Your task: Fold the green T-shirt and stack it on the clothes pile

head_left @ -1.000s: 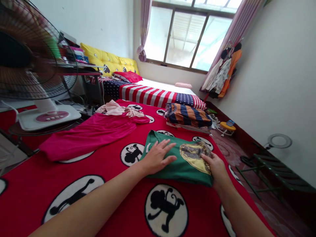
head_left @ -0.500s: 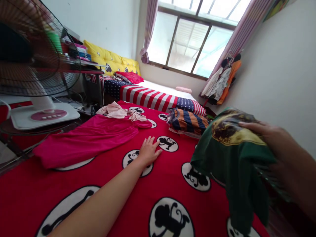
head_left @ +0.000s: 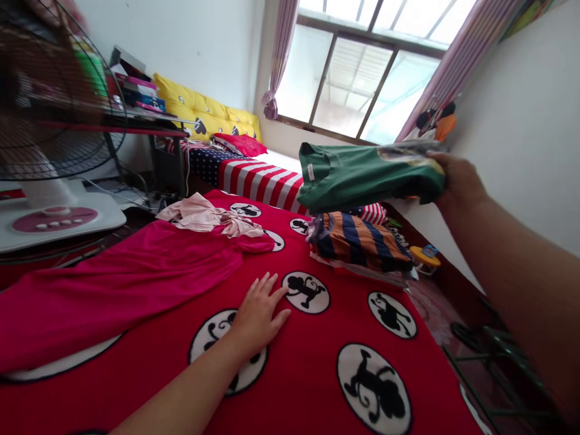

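My right hand (head_left: 455, 181) grips a folded green T-shirt (head_left: 362, 176) and holds it flat in the air above a stack of folded clothes topped by an orange and navy striped garment (head_left: 357, 240). My left hand (head_left: 258, 314) lies open, fingers spread, flat on the red blanket (head_left: 317, 374) printed with black monkey circles. A magenta garment (head_left: 118, 284) is spread out to the left of that hand. A crumpled pale pink garment (head_left: 203, 214) lies at its far end.
A standing fan (head_left: 49, 133) is at the left beside a desk with books. Beyond the blanket is a bed with a stars-and-stripes cover (head_left: 258, 172), a yellow headboard and a window. Clothes hang at the right wall; a green metal rack (head_left: 498, 356) sits on the floor.
My right hand lifted the folded green T-shirt off the blanket and carried it up and forward over the striped stack. My left hand slid off the shirt onto the blanket.
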The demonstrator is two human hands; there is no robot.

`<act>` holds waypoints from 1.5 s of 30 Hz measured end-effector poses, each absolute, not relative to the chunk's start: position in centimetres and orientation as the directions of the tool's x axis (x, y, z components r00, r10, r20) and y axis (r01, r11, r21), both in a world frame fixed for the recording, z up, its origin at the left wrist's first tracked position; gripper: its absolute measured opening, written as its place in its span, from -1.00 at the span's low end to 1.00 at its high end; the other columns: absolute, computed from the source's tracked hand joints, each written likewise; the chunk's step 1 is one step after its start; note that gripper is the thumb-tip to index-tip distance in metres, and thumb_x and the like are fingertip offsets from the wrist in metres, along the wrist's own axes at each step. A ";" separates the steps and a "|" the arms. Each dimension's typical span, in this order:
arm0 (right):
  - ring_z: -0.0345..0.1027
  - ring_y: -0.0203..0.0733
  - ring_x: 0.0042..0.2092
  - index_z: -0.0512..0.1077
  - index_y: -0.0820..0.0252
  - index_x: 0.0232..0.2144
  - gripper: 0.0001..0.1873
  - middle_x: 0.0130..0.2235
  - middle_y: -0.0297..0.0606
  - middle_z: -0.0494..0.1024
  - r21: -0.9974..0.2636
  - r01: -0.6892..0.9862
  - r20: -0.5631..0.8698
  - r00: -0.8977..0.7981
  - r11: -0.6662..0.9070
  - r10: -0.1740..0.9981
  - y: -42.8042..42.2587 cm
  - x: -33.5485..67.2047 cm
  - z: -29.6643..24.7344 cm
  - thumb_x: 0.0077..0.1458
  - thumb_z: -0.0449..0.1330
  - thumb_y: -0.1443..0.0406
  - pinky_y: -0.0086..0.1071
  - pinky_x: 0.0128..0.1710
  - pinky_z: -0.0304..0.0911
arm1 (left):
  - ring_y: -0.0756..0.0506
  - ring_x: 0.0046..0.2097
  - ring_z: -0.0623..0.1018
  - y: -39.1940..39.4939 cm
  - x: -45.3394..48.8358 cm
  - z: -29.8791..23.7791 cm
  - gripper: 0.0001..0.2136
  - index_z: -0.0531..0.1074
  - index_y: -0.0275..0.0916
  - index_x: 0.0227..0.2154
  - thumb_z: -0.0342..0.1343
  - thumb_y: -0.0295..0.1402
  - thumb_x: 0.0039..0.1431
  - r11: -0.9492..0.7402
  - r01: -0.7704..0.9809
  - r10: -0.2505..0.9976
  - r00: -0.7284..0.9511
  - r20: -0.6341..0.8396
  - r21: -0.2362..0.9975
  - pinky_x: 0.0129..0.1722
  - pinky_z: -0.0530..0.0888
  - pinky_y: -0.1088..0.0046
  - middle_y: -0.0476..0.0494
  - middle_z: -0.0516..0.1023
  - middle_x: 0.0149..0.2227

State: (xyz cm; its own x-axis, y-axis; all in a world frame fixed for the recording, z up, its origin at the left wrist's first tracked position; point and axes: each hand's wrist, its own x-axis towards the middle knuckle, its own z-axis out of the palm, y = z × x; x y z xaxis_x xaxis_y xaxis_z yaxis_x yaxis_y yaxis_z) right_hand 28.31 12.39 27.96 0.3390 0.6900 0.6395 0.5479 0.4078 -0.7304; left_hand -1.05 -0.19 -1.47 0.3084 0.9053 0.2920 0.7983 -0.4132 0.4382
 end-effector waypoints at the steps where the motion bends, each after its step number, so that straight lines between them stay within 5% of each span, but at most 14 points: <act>1: 0.46 -0.33 -0.30 0.41 0.56 -0.17 -0.73 -0.19 -0.02 0.55 -0.845 0.423 0.502 0.418 0.327 0.757 12.8 29.6 25.9 0.15 0.14 0.36 -0.42 -0.32 0.33 | -0.26 0.33 0.12 -0.2 -1.0 -1.5 -0.58 0.39 -0.11 0.11 0.06 -0.19 0.20 -0.410 0.799 0.906 0.305 0.292 0.439 0.29 0.08 0.02 -0.22 0.20 0.29; 3: 0.43 -0.33 -0.39 0.44 0.43 -0.34 -0.82 -0.33 -0.15 0.56 -0.948 0.296 0.268 0.532 0.120 0.803 13.0 32.3 21.2 0.02 0.27 0.35 -0.42 -0.37 0.32 | -0.26 0.33 0.12 -0.2 -0.9 -1.5 -0.59 0.39 -0.10 0.10 0.06 -0.19 0.19 -0.398 0.805 0.912 0.296 0.284 0.440 0.29 0.09 0.02 -0.21 0.19 0.29; 6: 0.29 -0.31 -0.54 0.37 0.24 -0.58 -0.83 -0.54 -0.25 0.49 -0.954 0.296 0.160 0.635 -0.047 0.755 12.9 35.5 15.0 -0.15 0.30 0.48 -0.39 -0.52 0.26 | -0.25 0.33 0.13 -0.1 -0.8 -1.5 -0.59 0.39 -0.09 0.10 0.07 -0.21 0.18 -0.383 0.809 0.918 0.283 0.277 0.446 0.30 0.09 0.02 -0.20 0.20 0.29; 13: 0.29 -0.32 -0.49 0.39 0.18 -0.47 -0.87 -0.53 -0.39 0.41 -0.861 0.504 0.356 0.690 -0.066 0.630 14.0 38.4 13.7 -0.10 0.29 0.33 -0.38 -0.40 0.26 | -0.25 0.33 0.13 -0.1 -0.9 -1.5 -0.59 0.39 -0.09 0.11 0.07 -0.21 0.18 -0.393 0.805 0.914 0.288 0.286 0.445 0.30 0.08 0.03 -0.20 0.20 0.29; 18: 0.37 0.01 -0.27 0.45 0.21 -0.62 -0.85 -0.43 -0.08 0.50 -0.613 0.759 0.450 0.563 -0.219 0.693 13.1 38.4 13.1 -0.32 0.38 0.38 -0.06 -0.19 0.20 | -0.24 0.33 0.12 -0.2 -0.9 -1.4 -0.59 0.39 -0.08 0.11 0.06 -0.21 0.19 -0.394 0.805 0.914 0.294 0.280 0.443 0.30 0.08 0.03 -0.20 0.20 0.29; 21: 0.28 0.21 0.02 0.55 0.25 -0.31 -0.74 -0.05 0.17 0.47 -0.431 0.889 0.558 0.398 -0.156 0.728 13.4 36.0 12.5 -0.12 0.32 0.26 0.08 0.01 0.07 | -0.25 0.34 0.12 -0.2 -0.9 -1.4 -0.59 0.39 -0.09 0.10 0.06 -0.20 0.19 -0.396 0.804 0.912 0.291 0.288 0.444 0.30 0.08 0.03 -0.20 0.20 0.29; 25: 0.02 0.05 0.27 0.37 0.13 0.11 -0.51 0.25 -0.07 0.24 -0.208 0.977 0.629 0.090 0.056 0.772 15.5 31.2 12.0 0.17 0.09 0.11 -0.07 0.23 -0.12 | -0.25 0.34 0.11 -0.1 -0.9 -1.5 -0.59 0.40 -0.10 0.10 0.06 -0.19 0.19 -0.388 0.808 0.916 0.288 0.279 0.443 0.30 0.08 0.03 -0.20 0.20 0.29; 28: -0.12 0.07 0.33 0.26 0.07 0.21 -0.47 0.33 -0.16 0.10 -0.099 0.990 0.461 -0.041 0.097 0.886 17.1 28.9 11.1 0.25 -0.04 0.07 0.05 0.26 -0.21 | -0.25 0.34 0.11 -0.2 -0.9 -1.5 -0.59 0.39 -0.09 0.10 0.06 -0.18 0.20 -0.393 0.805 0.914 0.288 0.286 0.445 0.30 0.08 0.03 -0.19 0.20 0.29; 32: 0.12 0.21 0.23 0.41 0.07 0.07 -0.51 0.20 -0.11 0.33 -0.127 0.990 0.250 -0.024 0.057 0.968 18.4 28.0 10.2 0.19 0.04 0.02 0.24 0.16 -0.05 | -0.25 0.34 0.11 -0.2 -0.9 -1.4 -0.59 0.39 -0.08 0.10 0.07 -0.18 0.19 -0.392 0.800 0.915 0.286 0.285 0.454 0.30 0.08 0.03 -0.19 0.20 0.29; 35: 0.14 0.11 0.23 0.37 0.14 0.10 -0.48 0.19 -0.08 0.34 -0.164 0.982 0.330 -0.036 0.095 0.943 16.8 26.3 10.0 0.24 -0.04 0.02 0.11 0.21 -0.05 | -0.26 0.33 0.12 -0.1 -0.9 -1.2 -0.59 0.39 -0.09 0.08 0.07 -0.17 0.18 -0.390 0.797 0.916 0.287 0.279 0.461 0.30 0.07 0.03 -0.20 0.21 0.28; 39: 0.25 -0.08 0.16 0.44 0.20 -0.03 -0.57 0.10 -0.07 0.43 -0.367 0.822 0.594 -0.153 0.435 0.789 9.5 21.7 7.2 0.25 -0.04 0.09 -0.18 0.19 0.10 | -0.26 0.33 0.12 -0.1 -0.9 -1.1 -0.59 0.38 -0.10 0.08 0.07 -0.16 0.19 -0.396 0.791 0.914 0.288 0.286 0.466 0.30 0.07 0.04 -0.21 0.21 0.28; 45: 0.20 -0.03 0.21 0.43 0.13 -0.01 -0.62 0.18 -0.10 0.35 -0.634 0.624 0.408 -0.232 0.457 0.883 -3.8 15.3 1.0 0.10 0.15 0.22 -0.09 0.21 0.10 | -0.25 0.33 0.13 -0.2 -1.0 -0.9 -0.58 0.37 -0.13 0.09 0.06 -0.18 0.19 -0.406 0.790 0.910 0.305 0.281 0.459 0.30 0.06 0.05 -0.23 0.21 0.28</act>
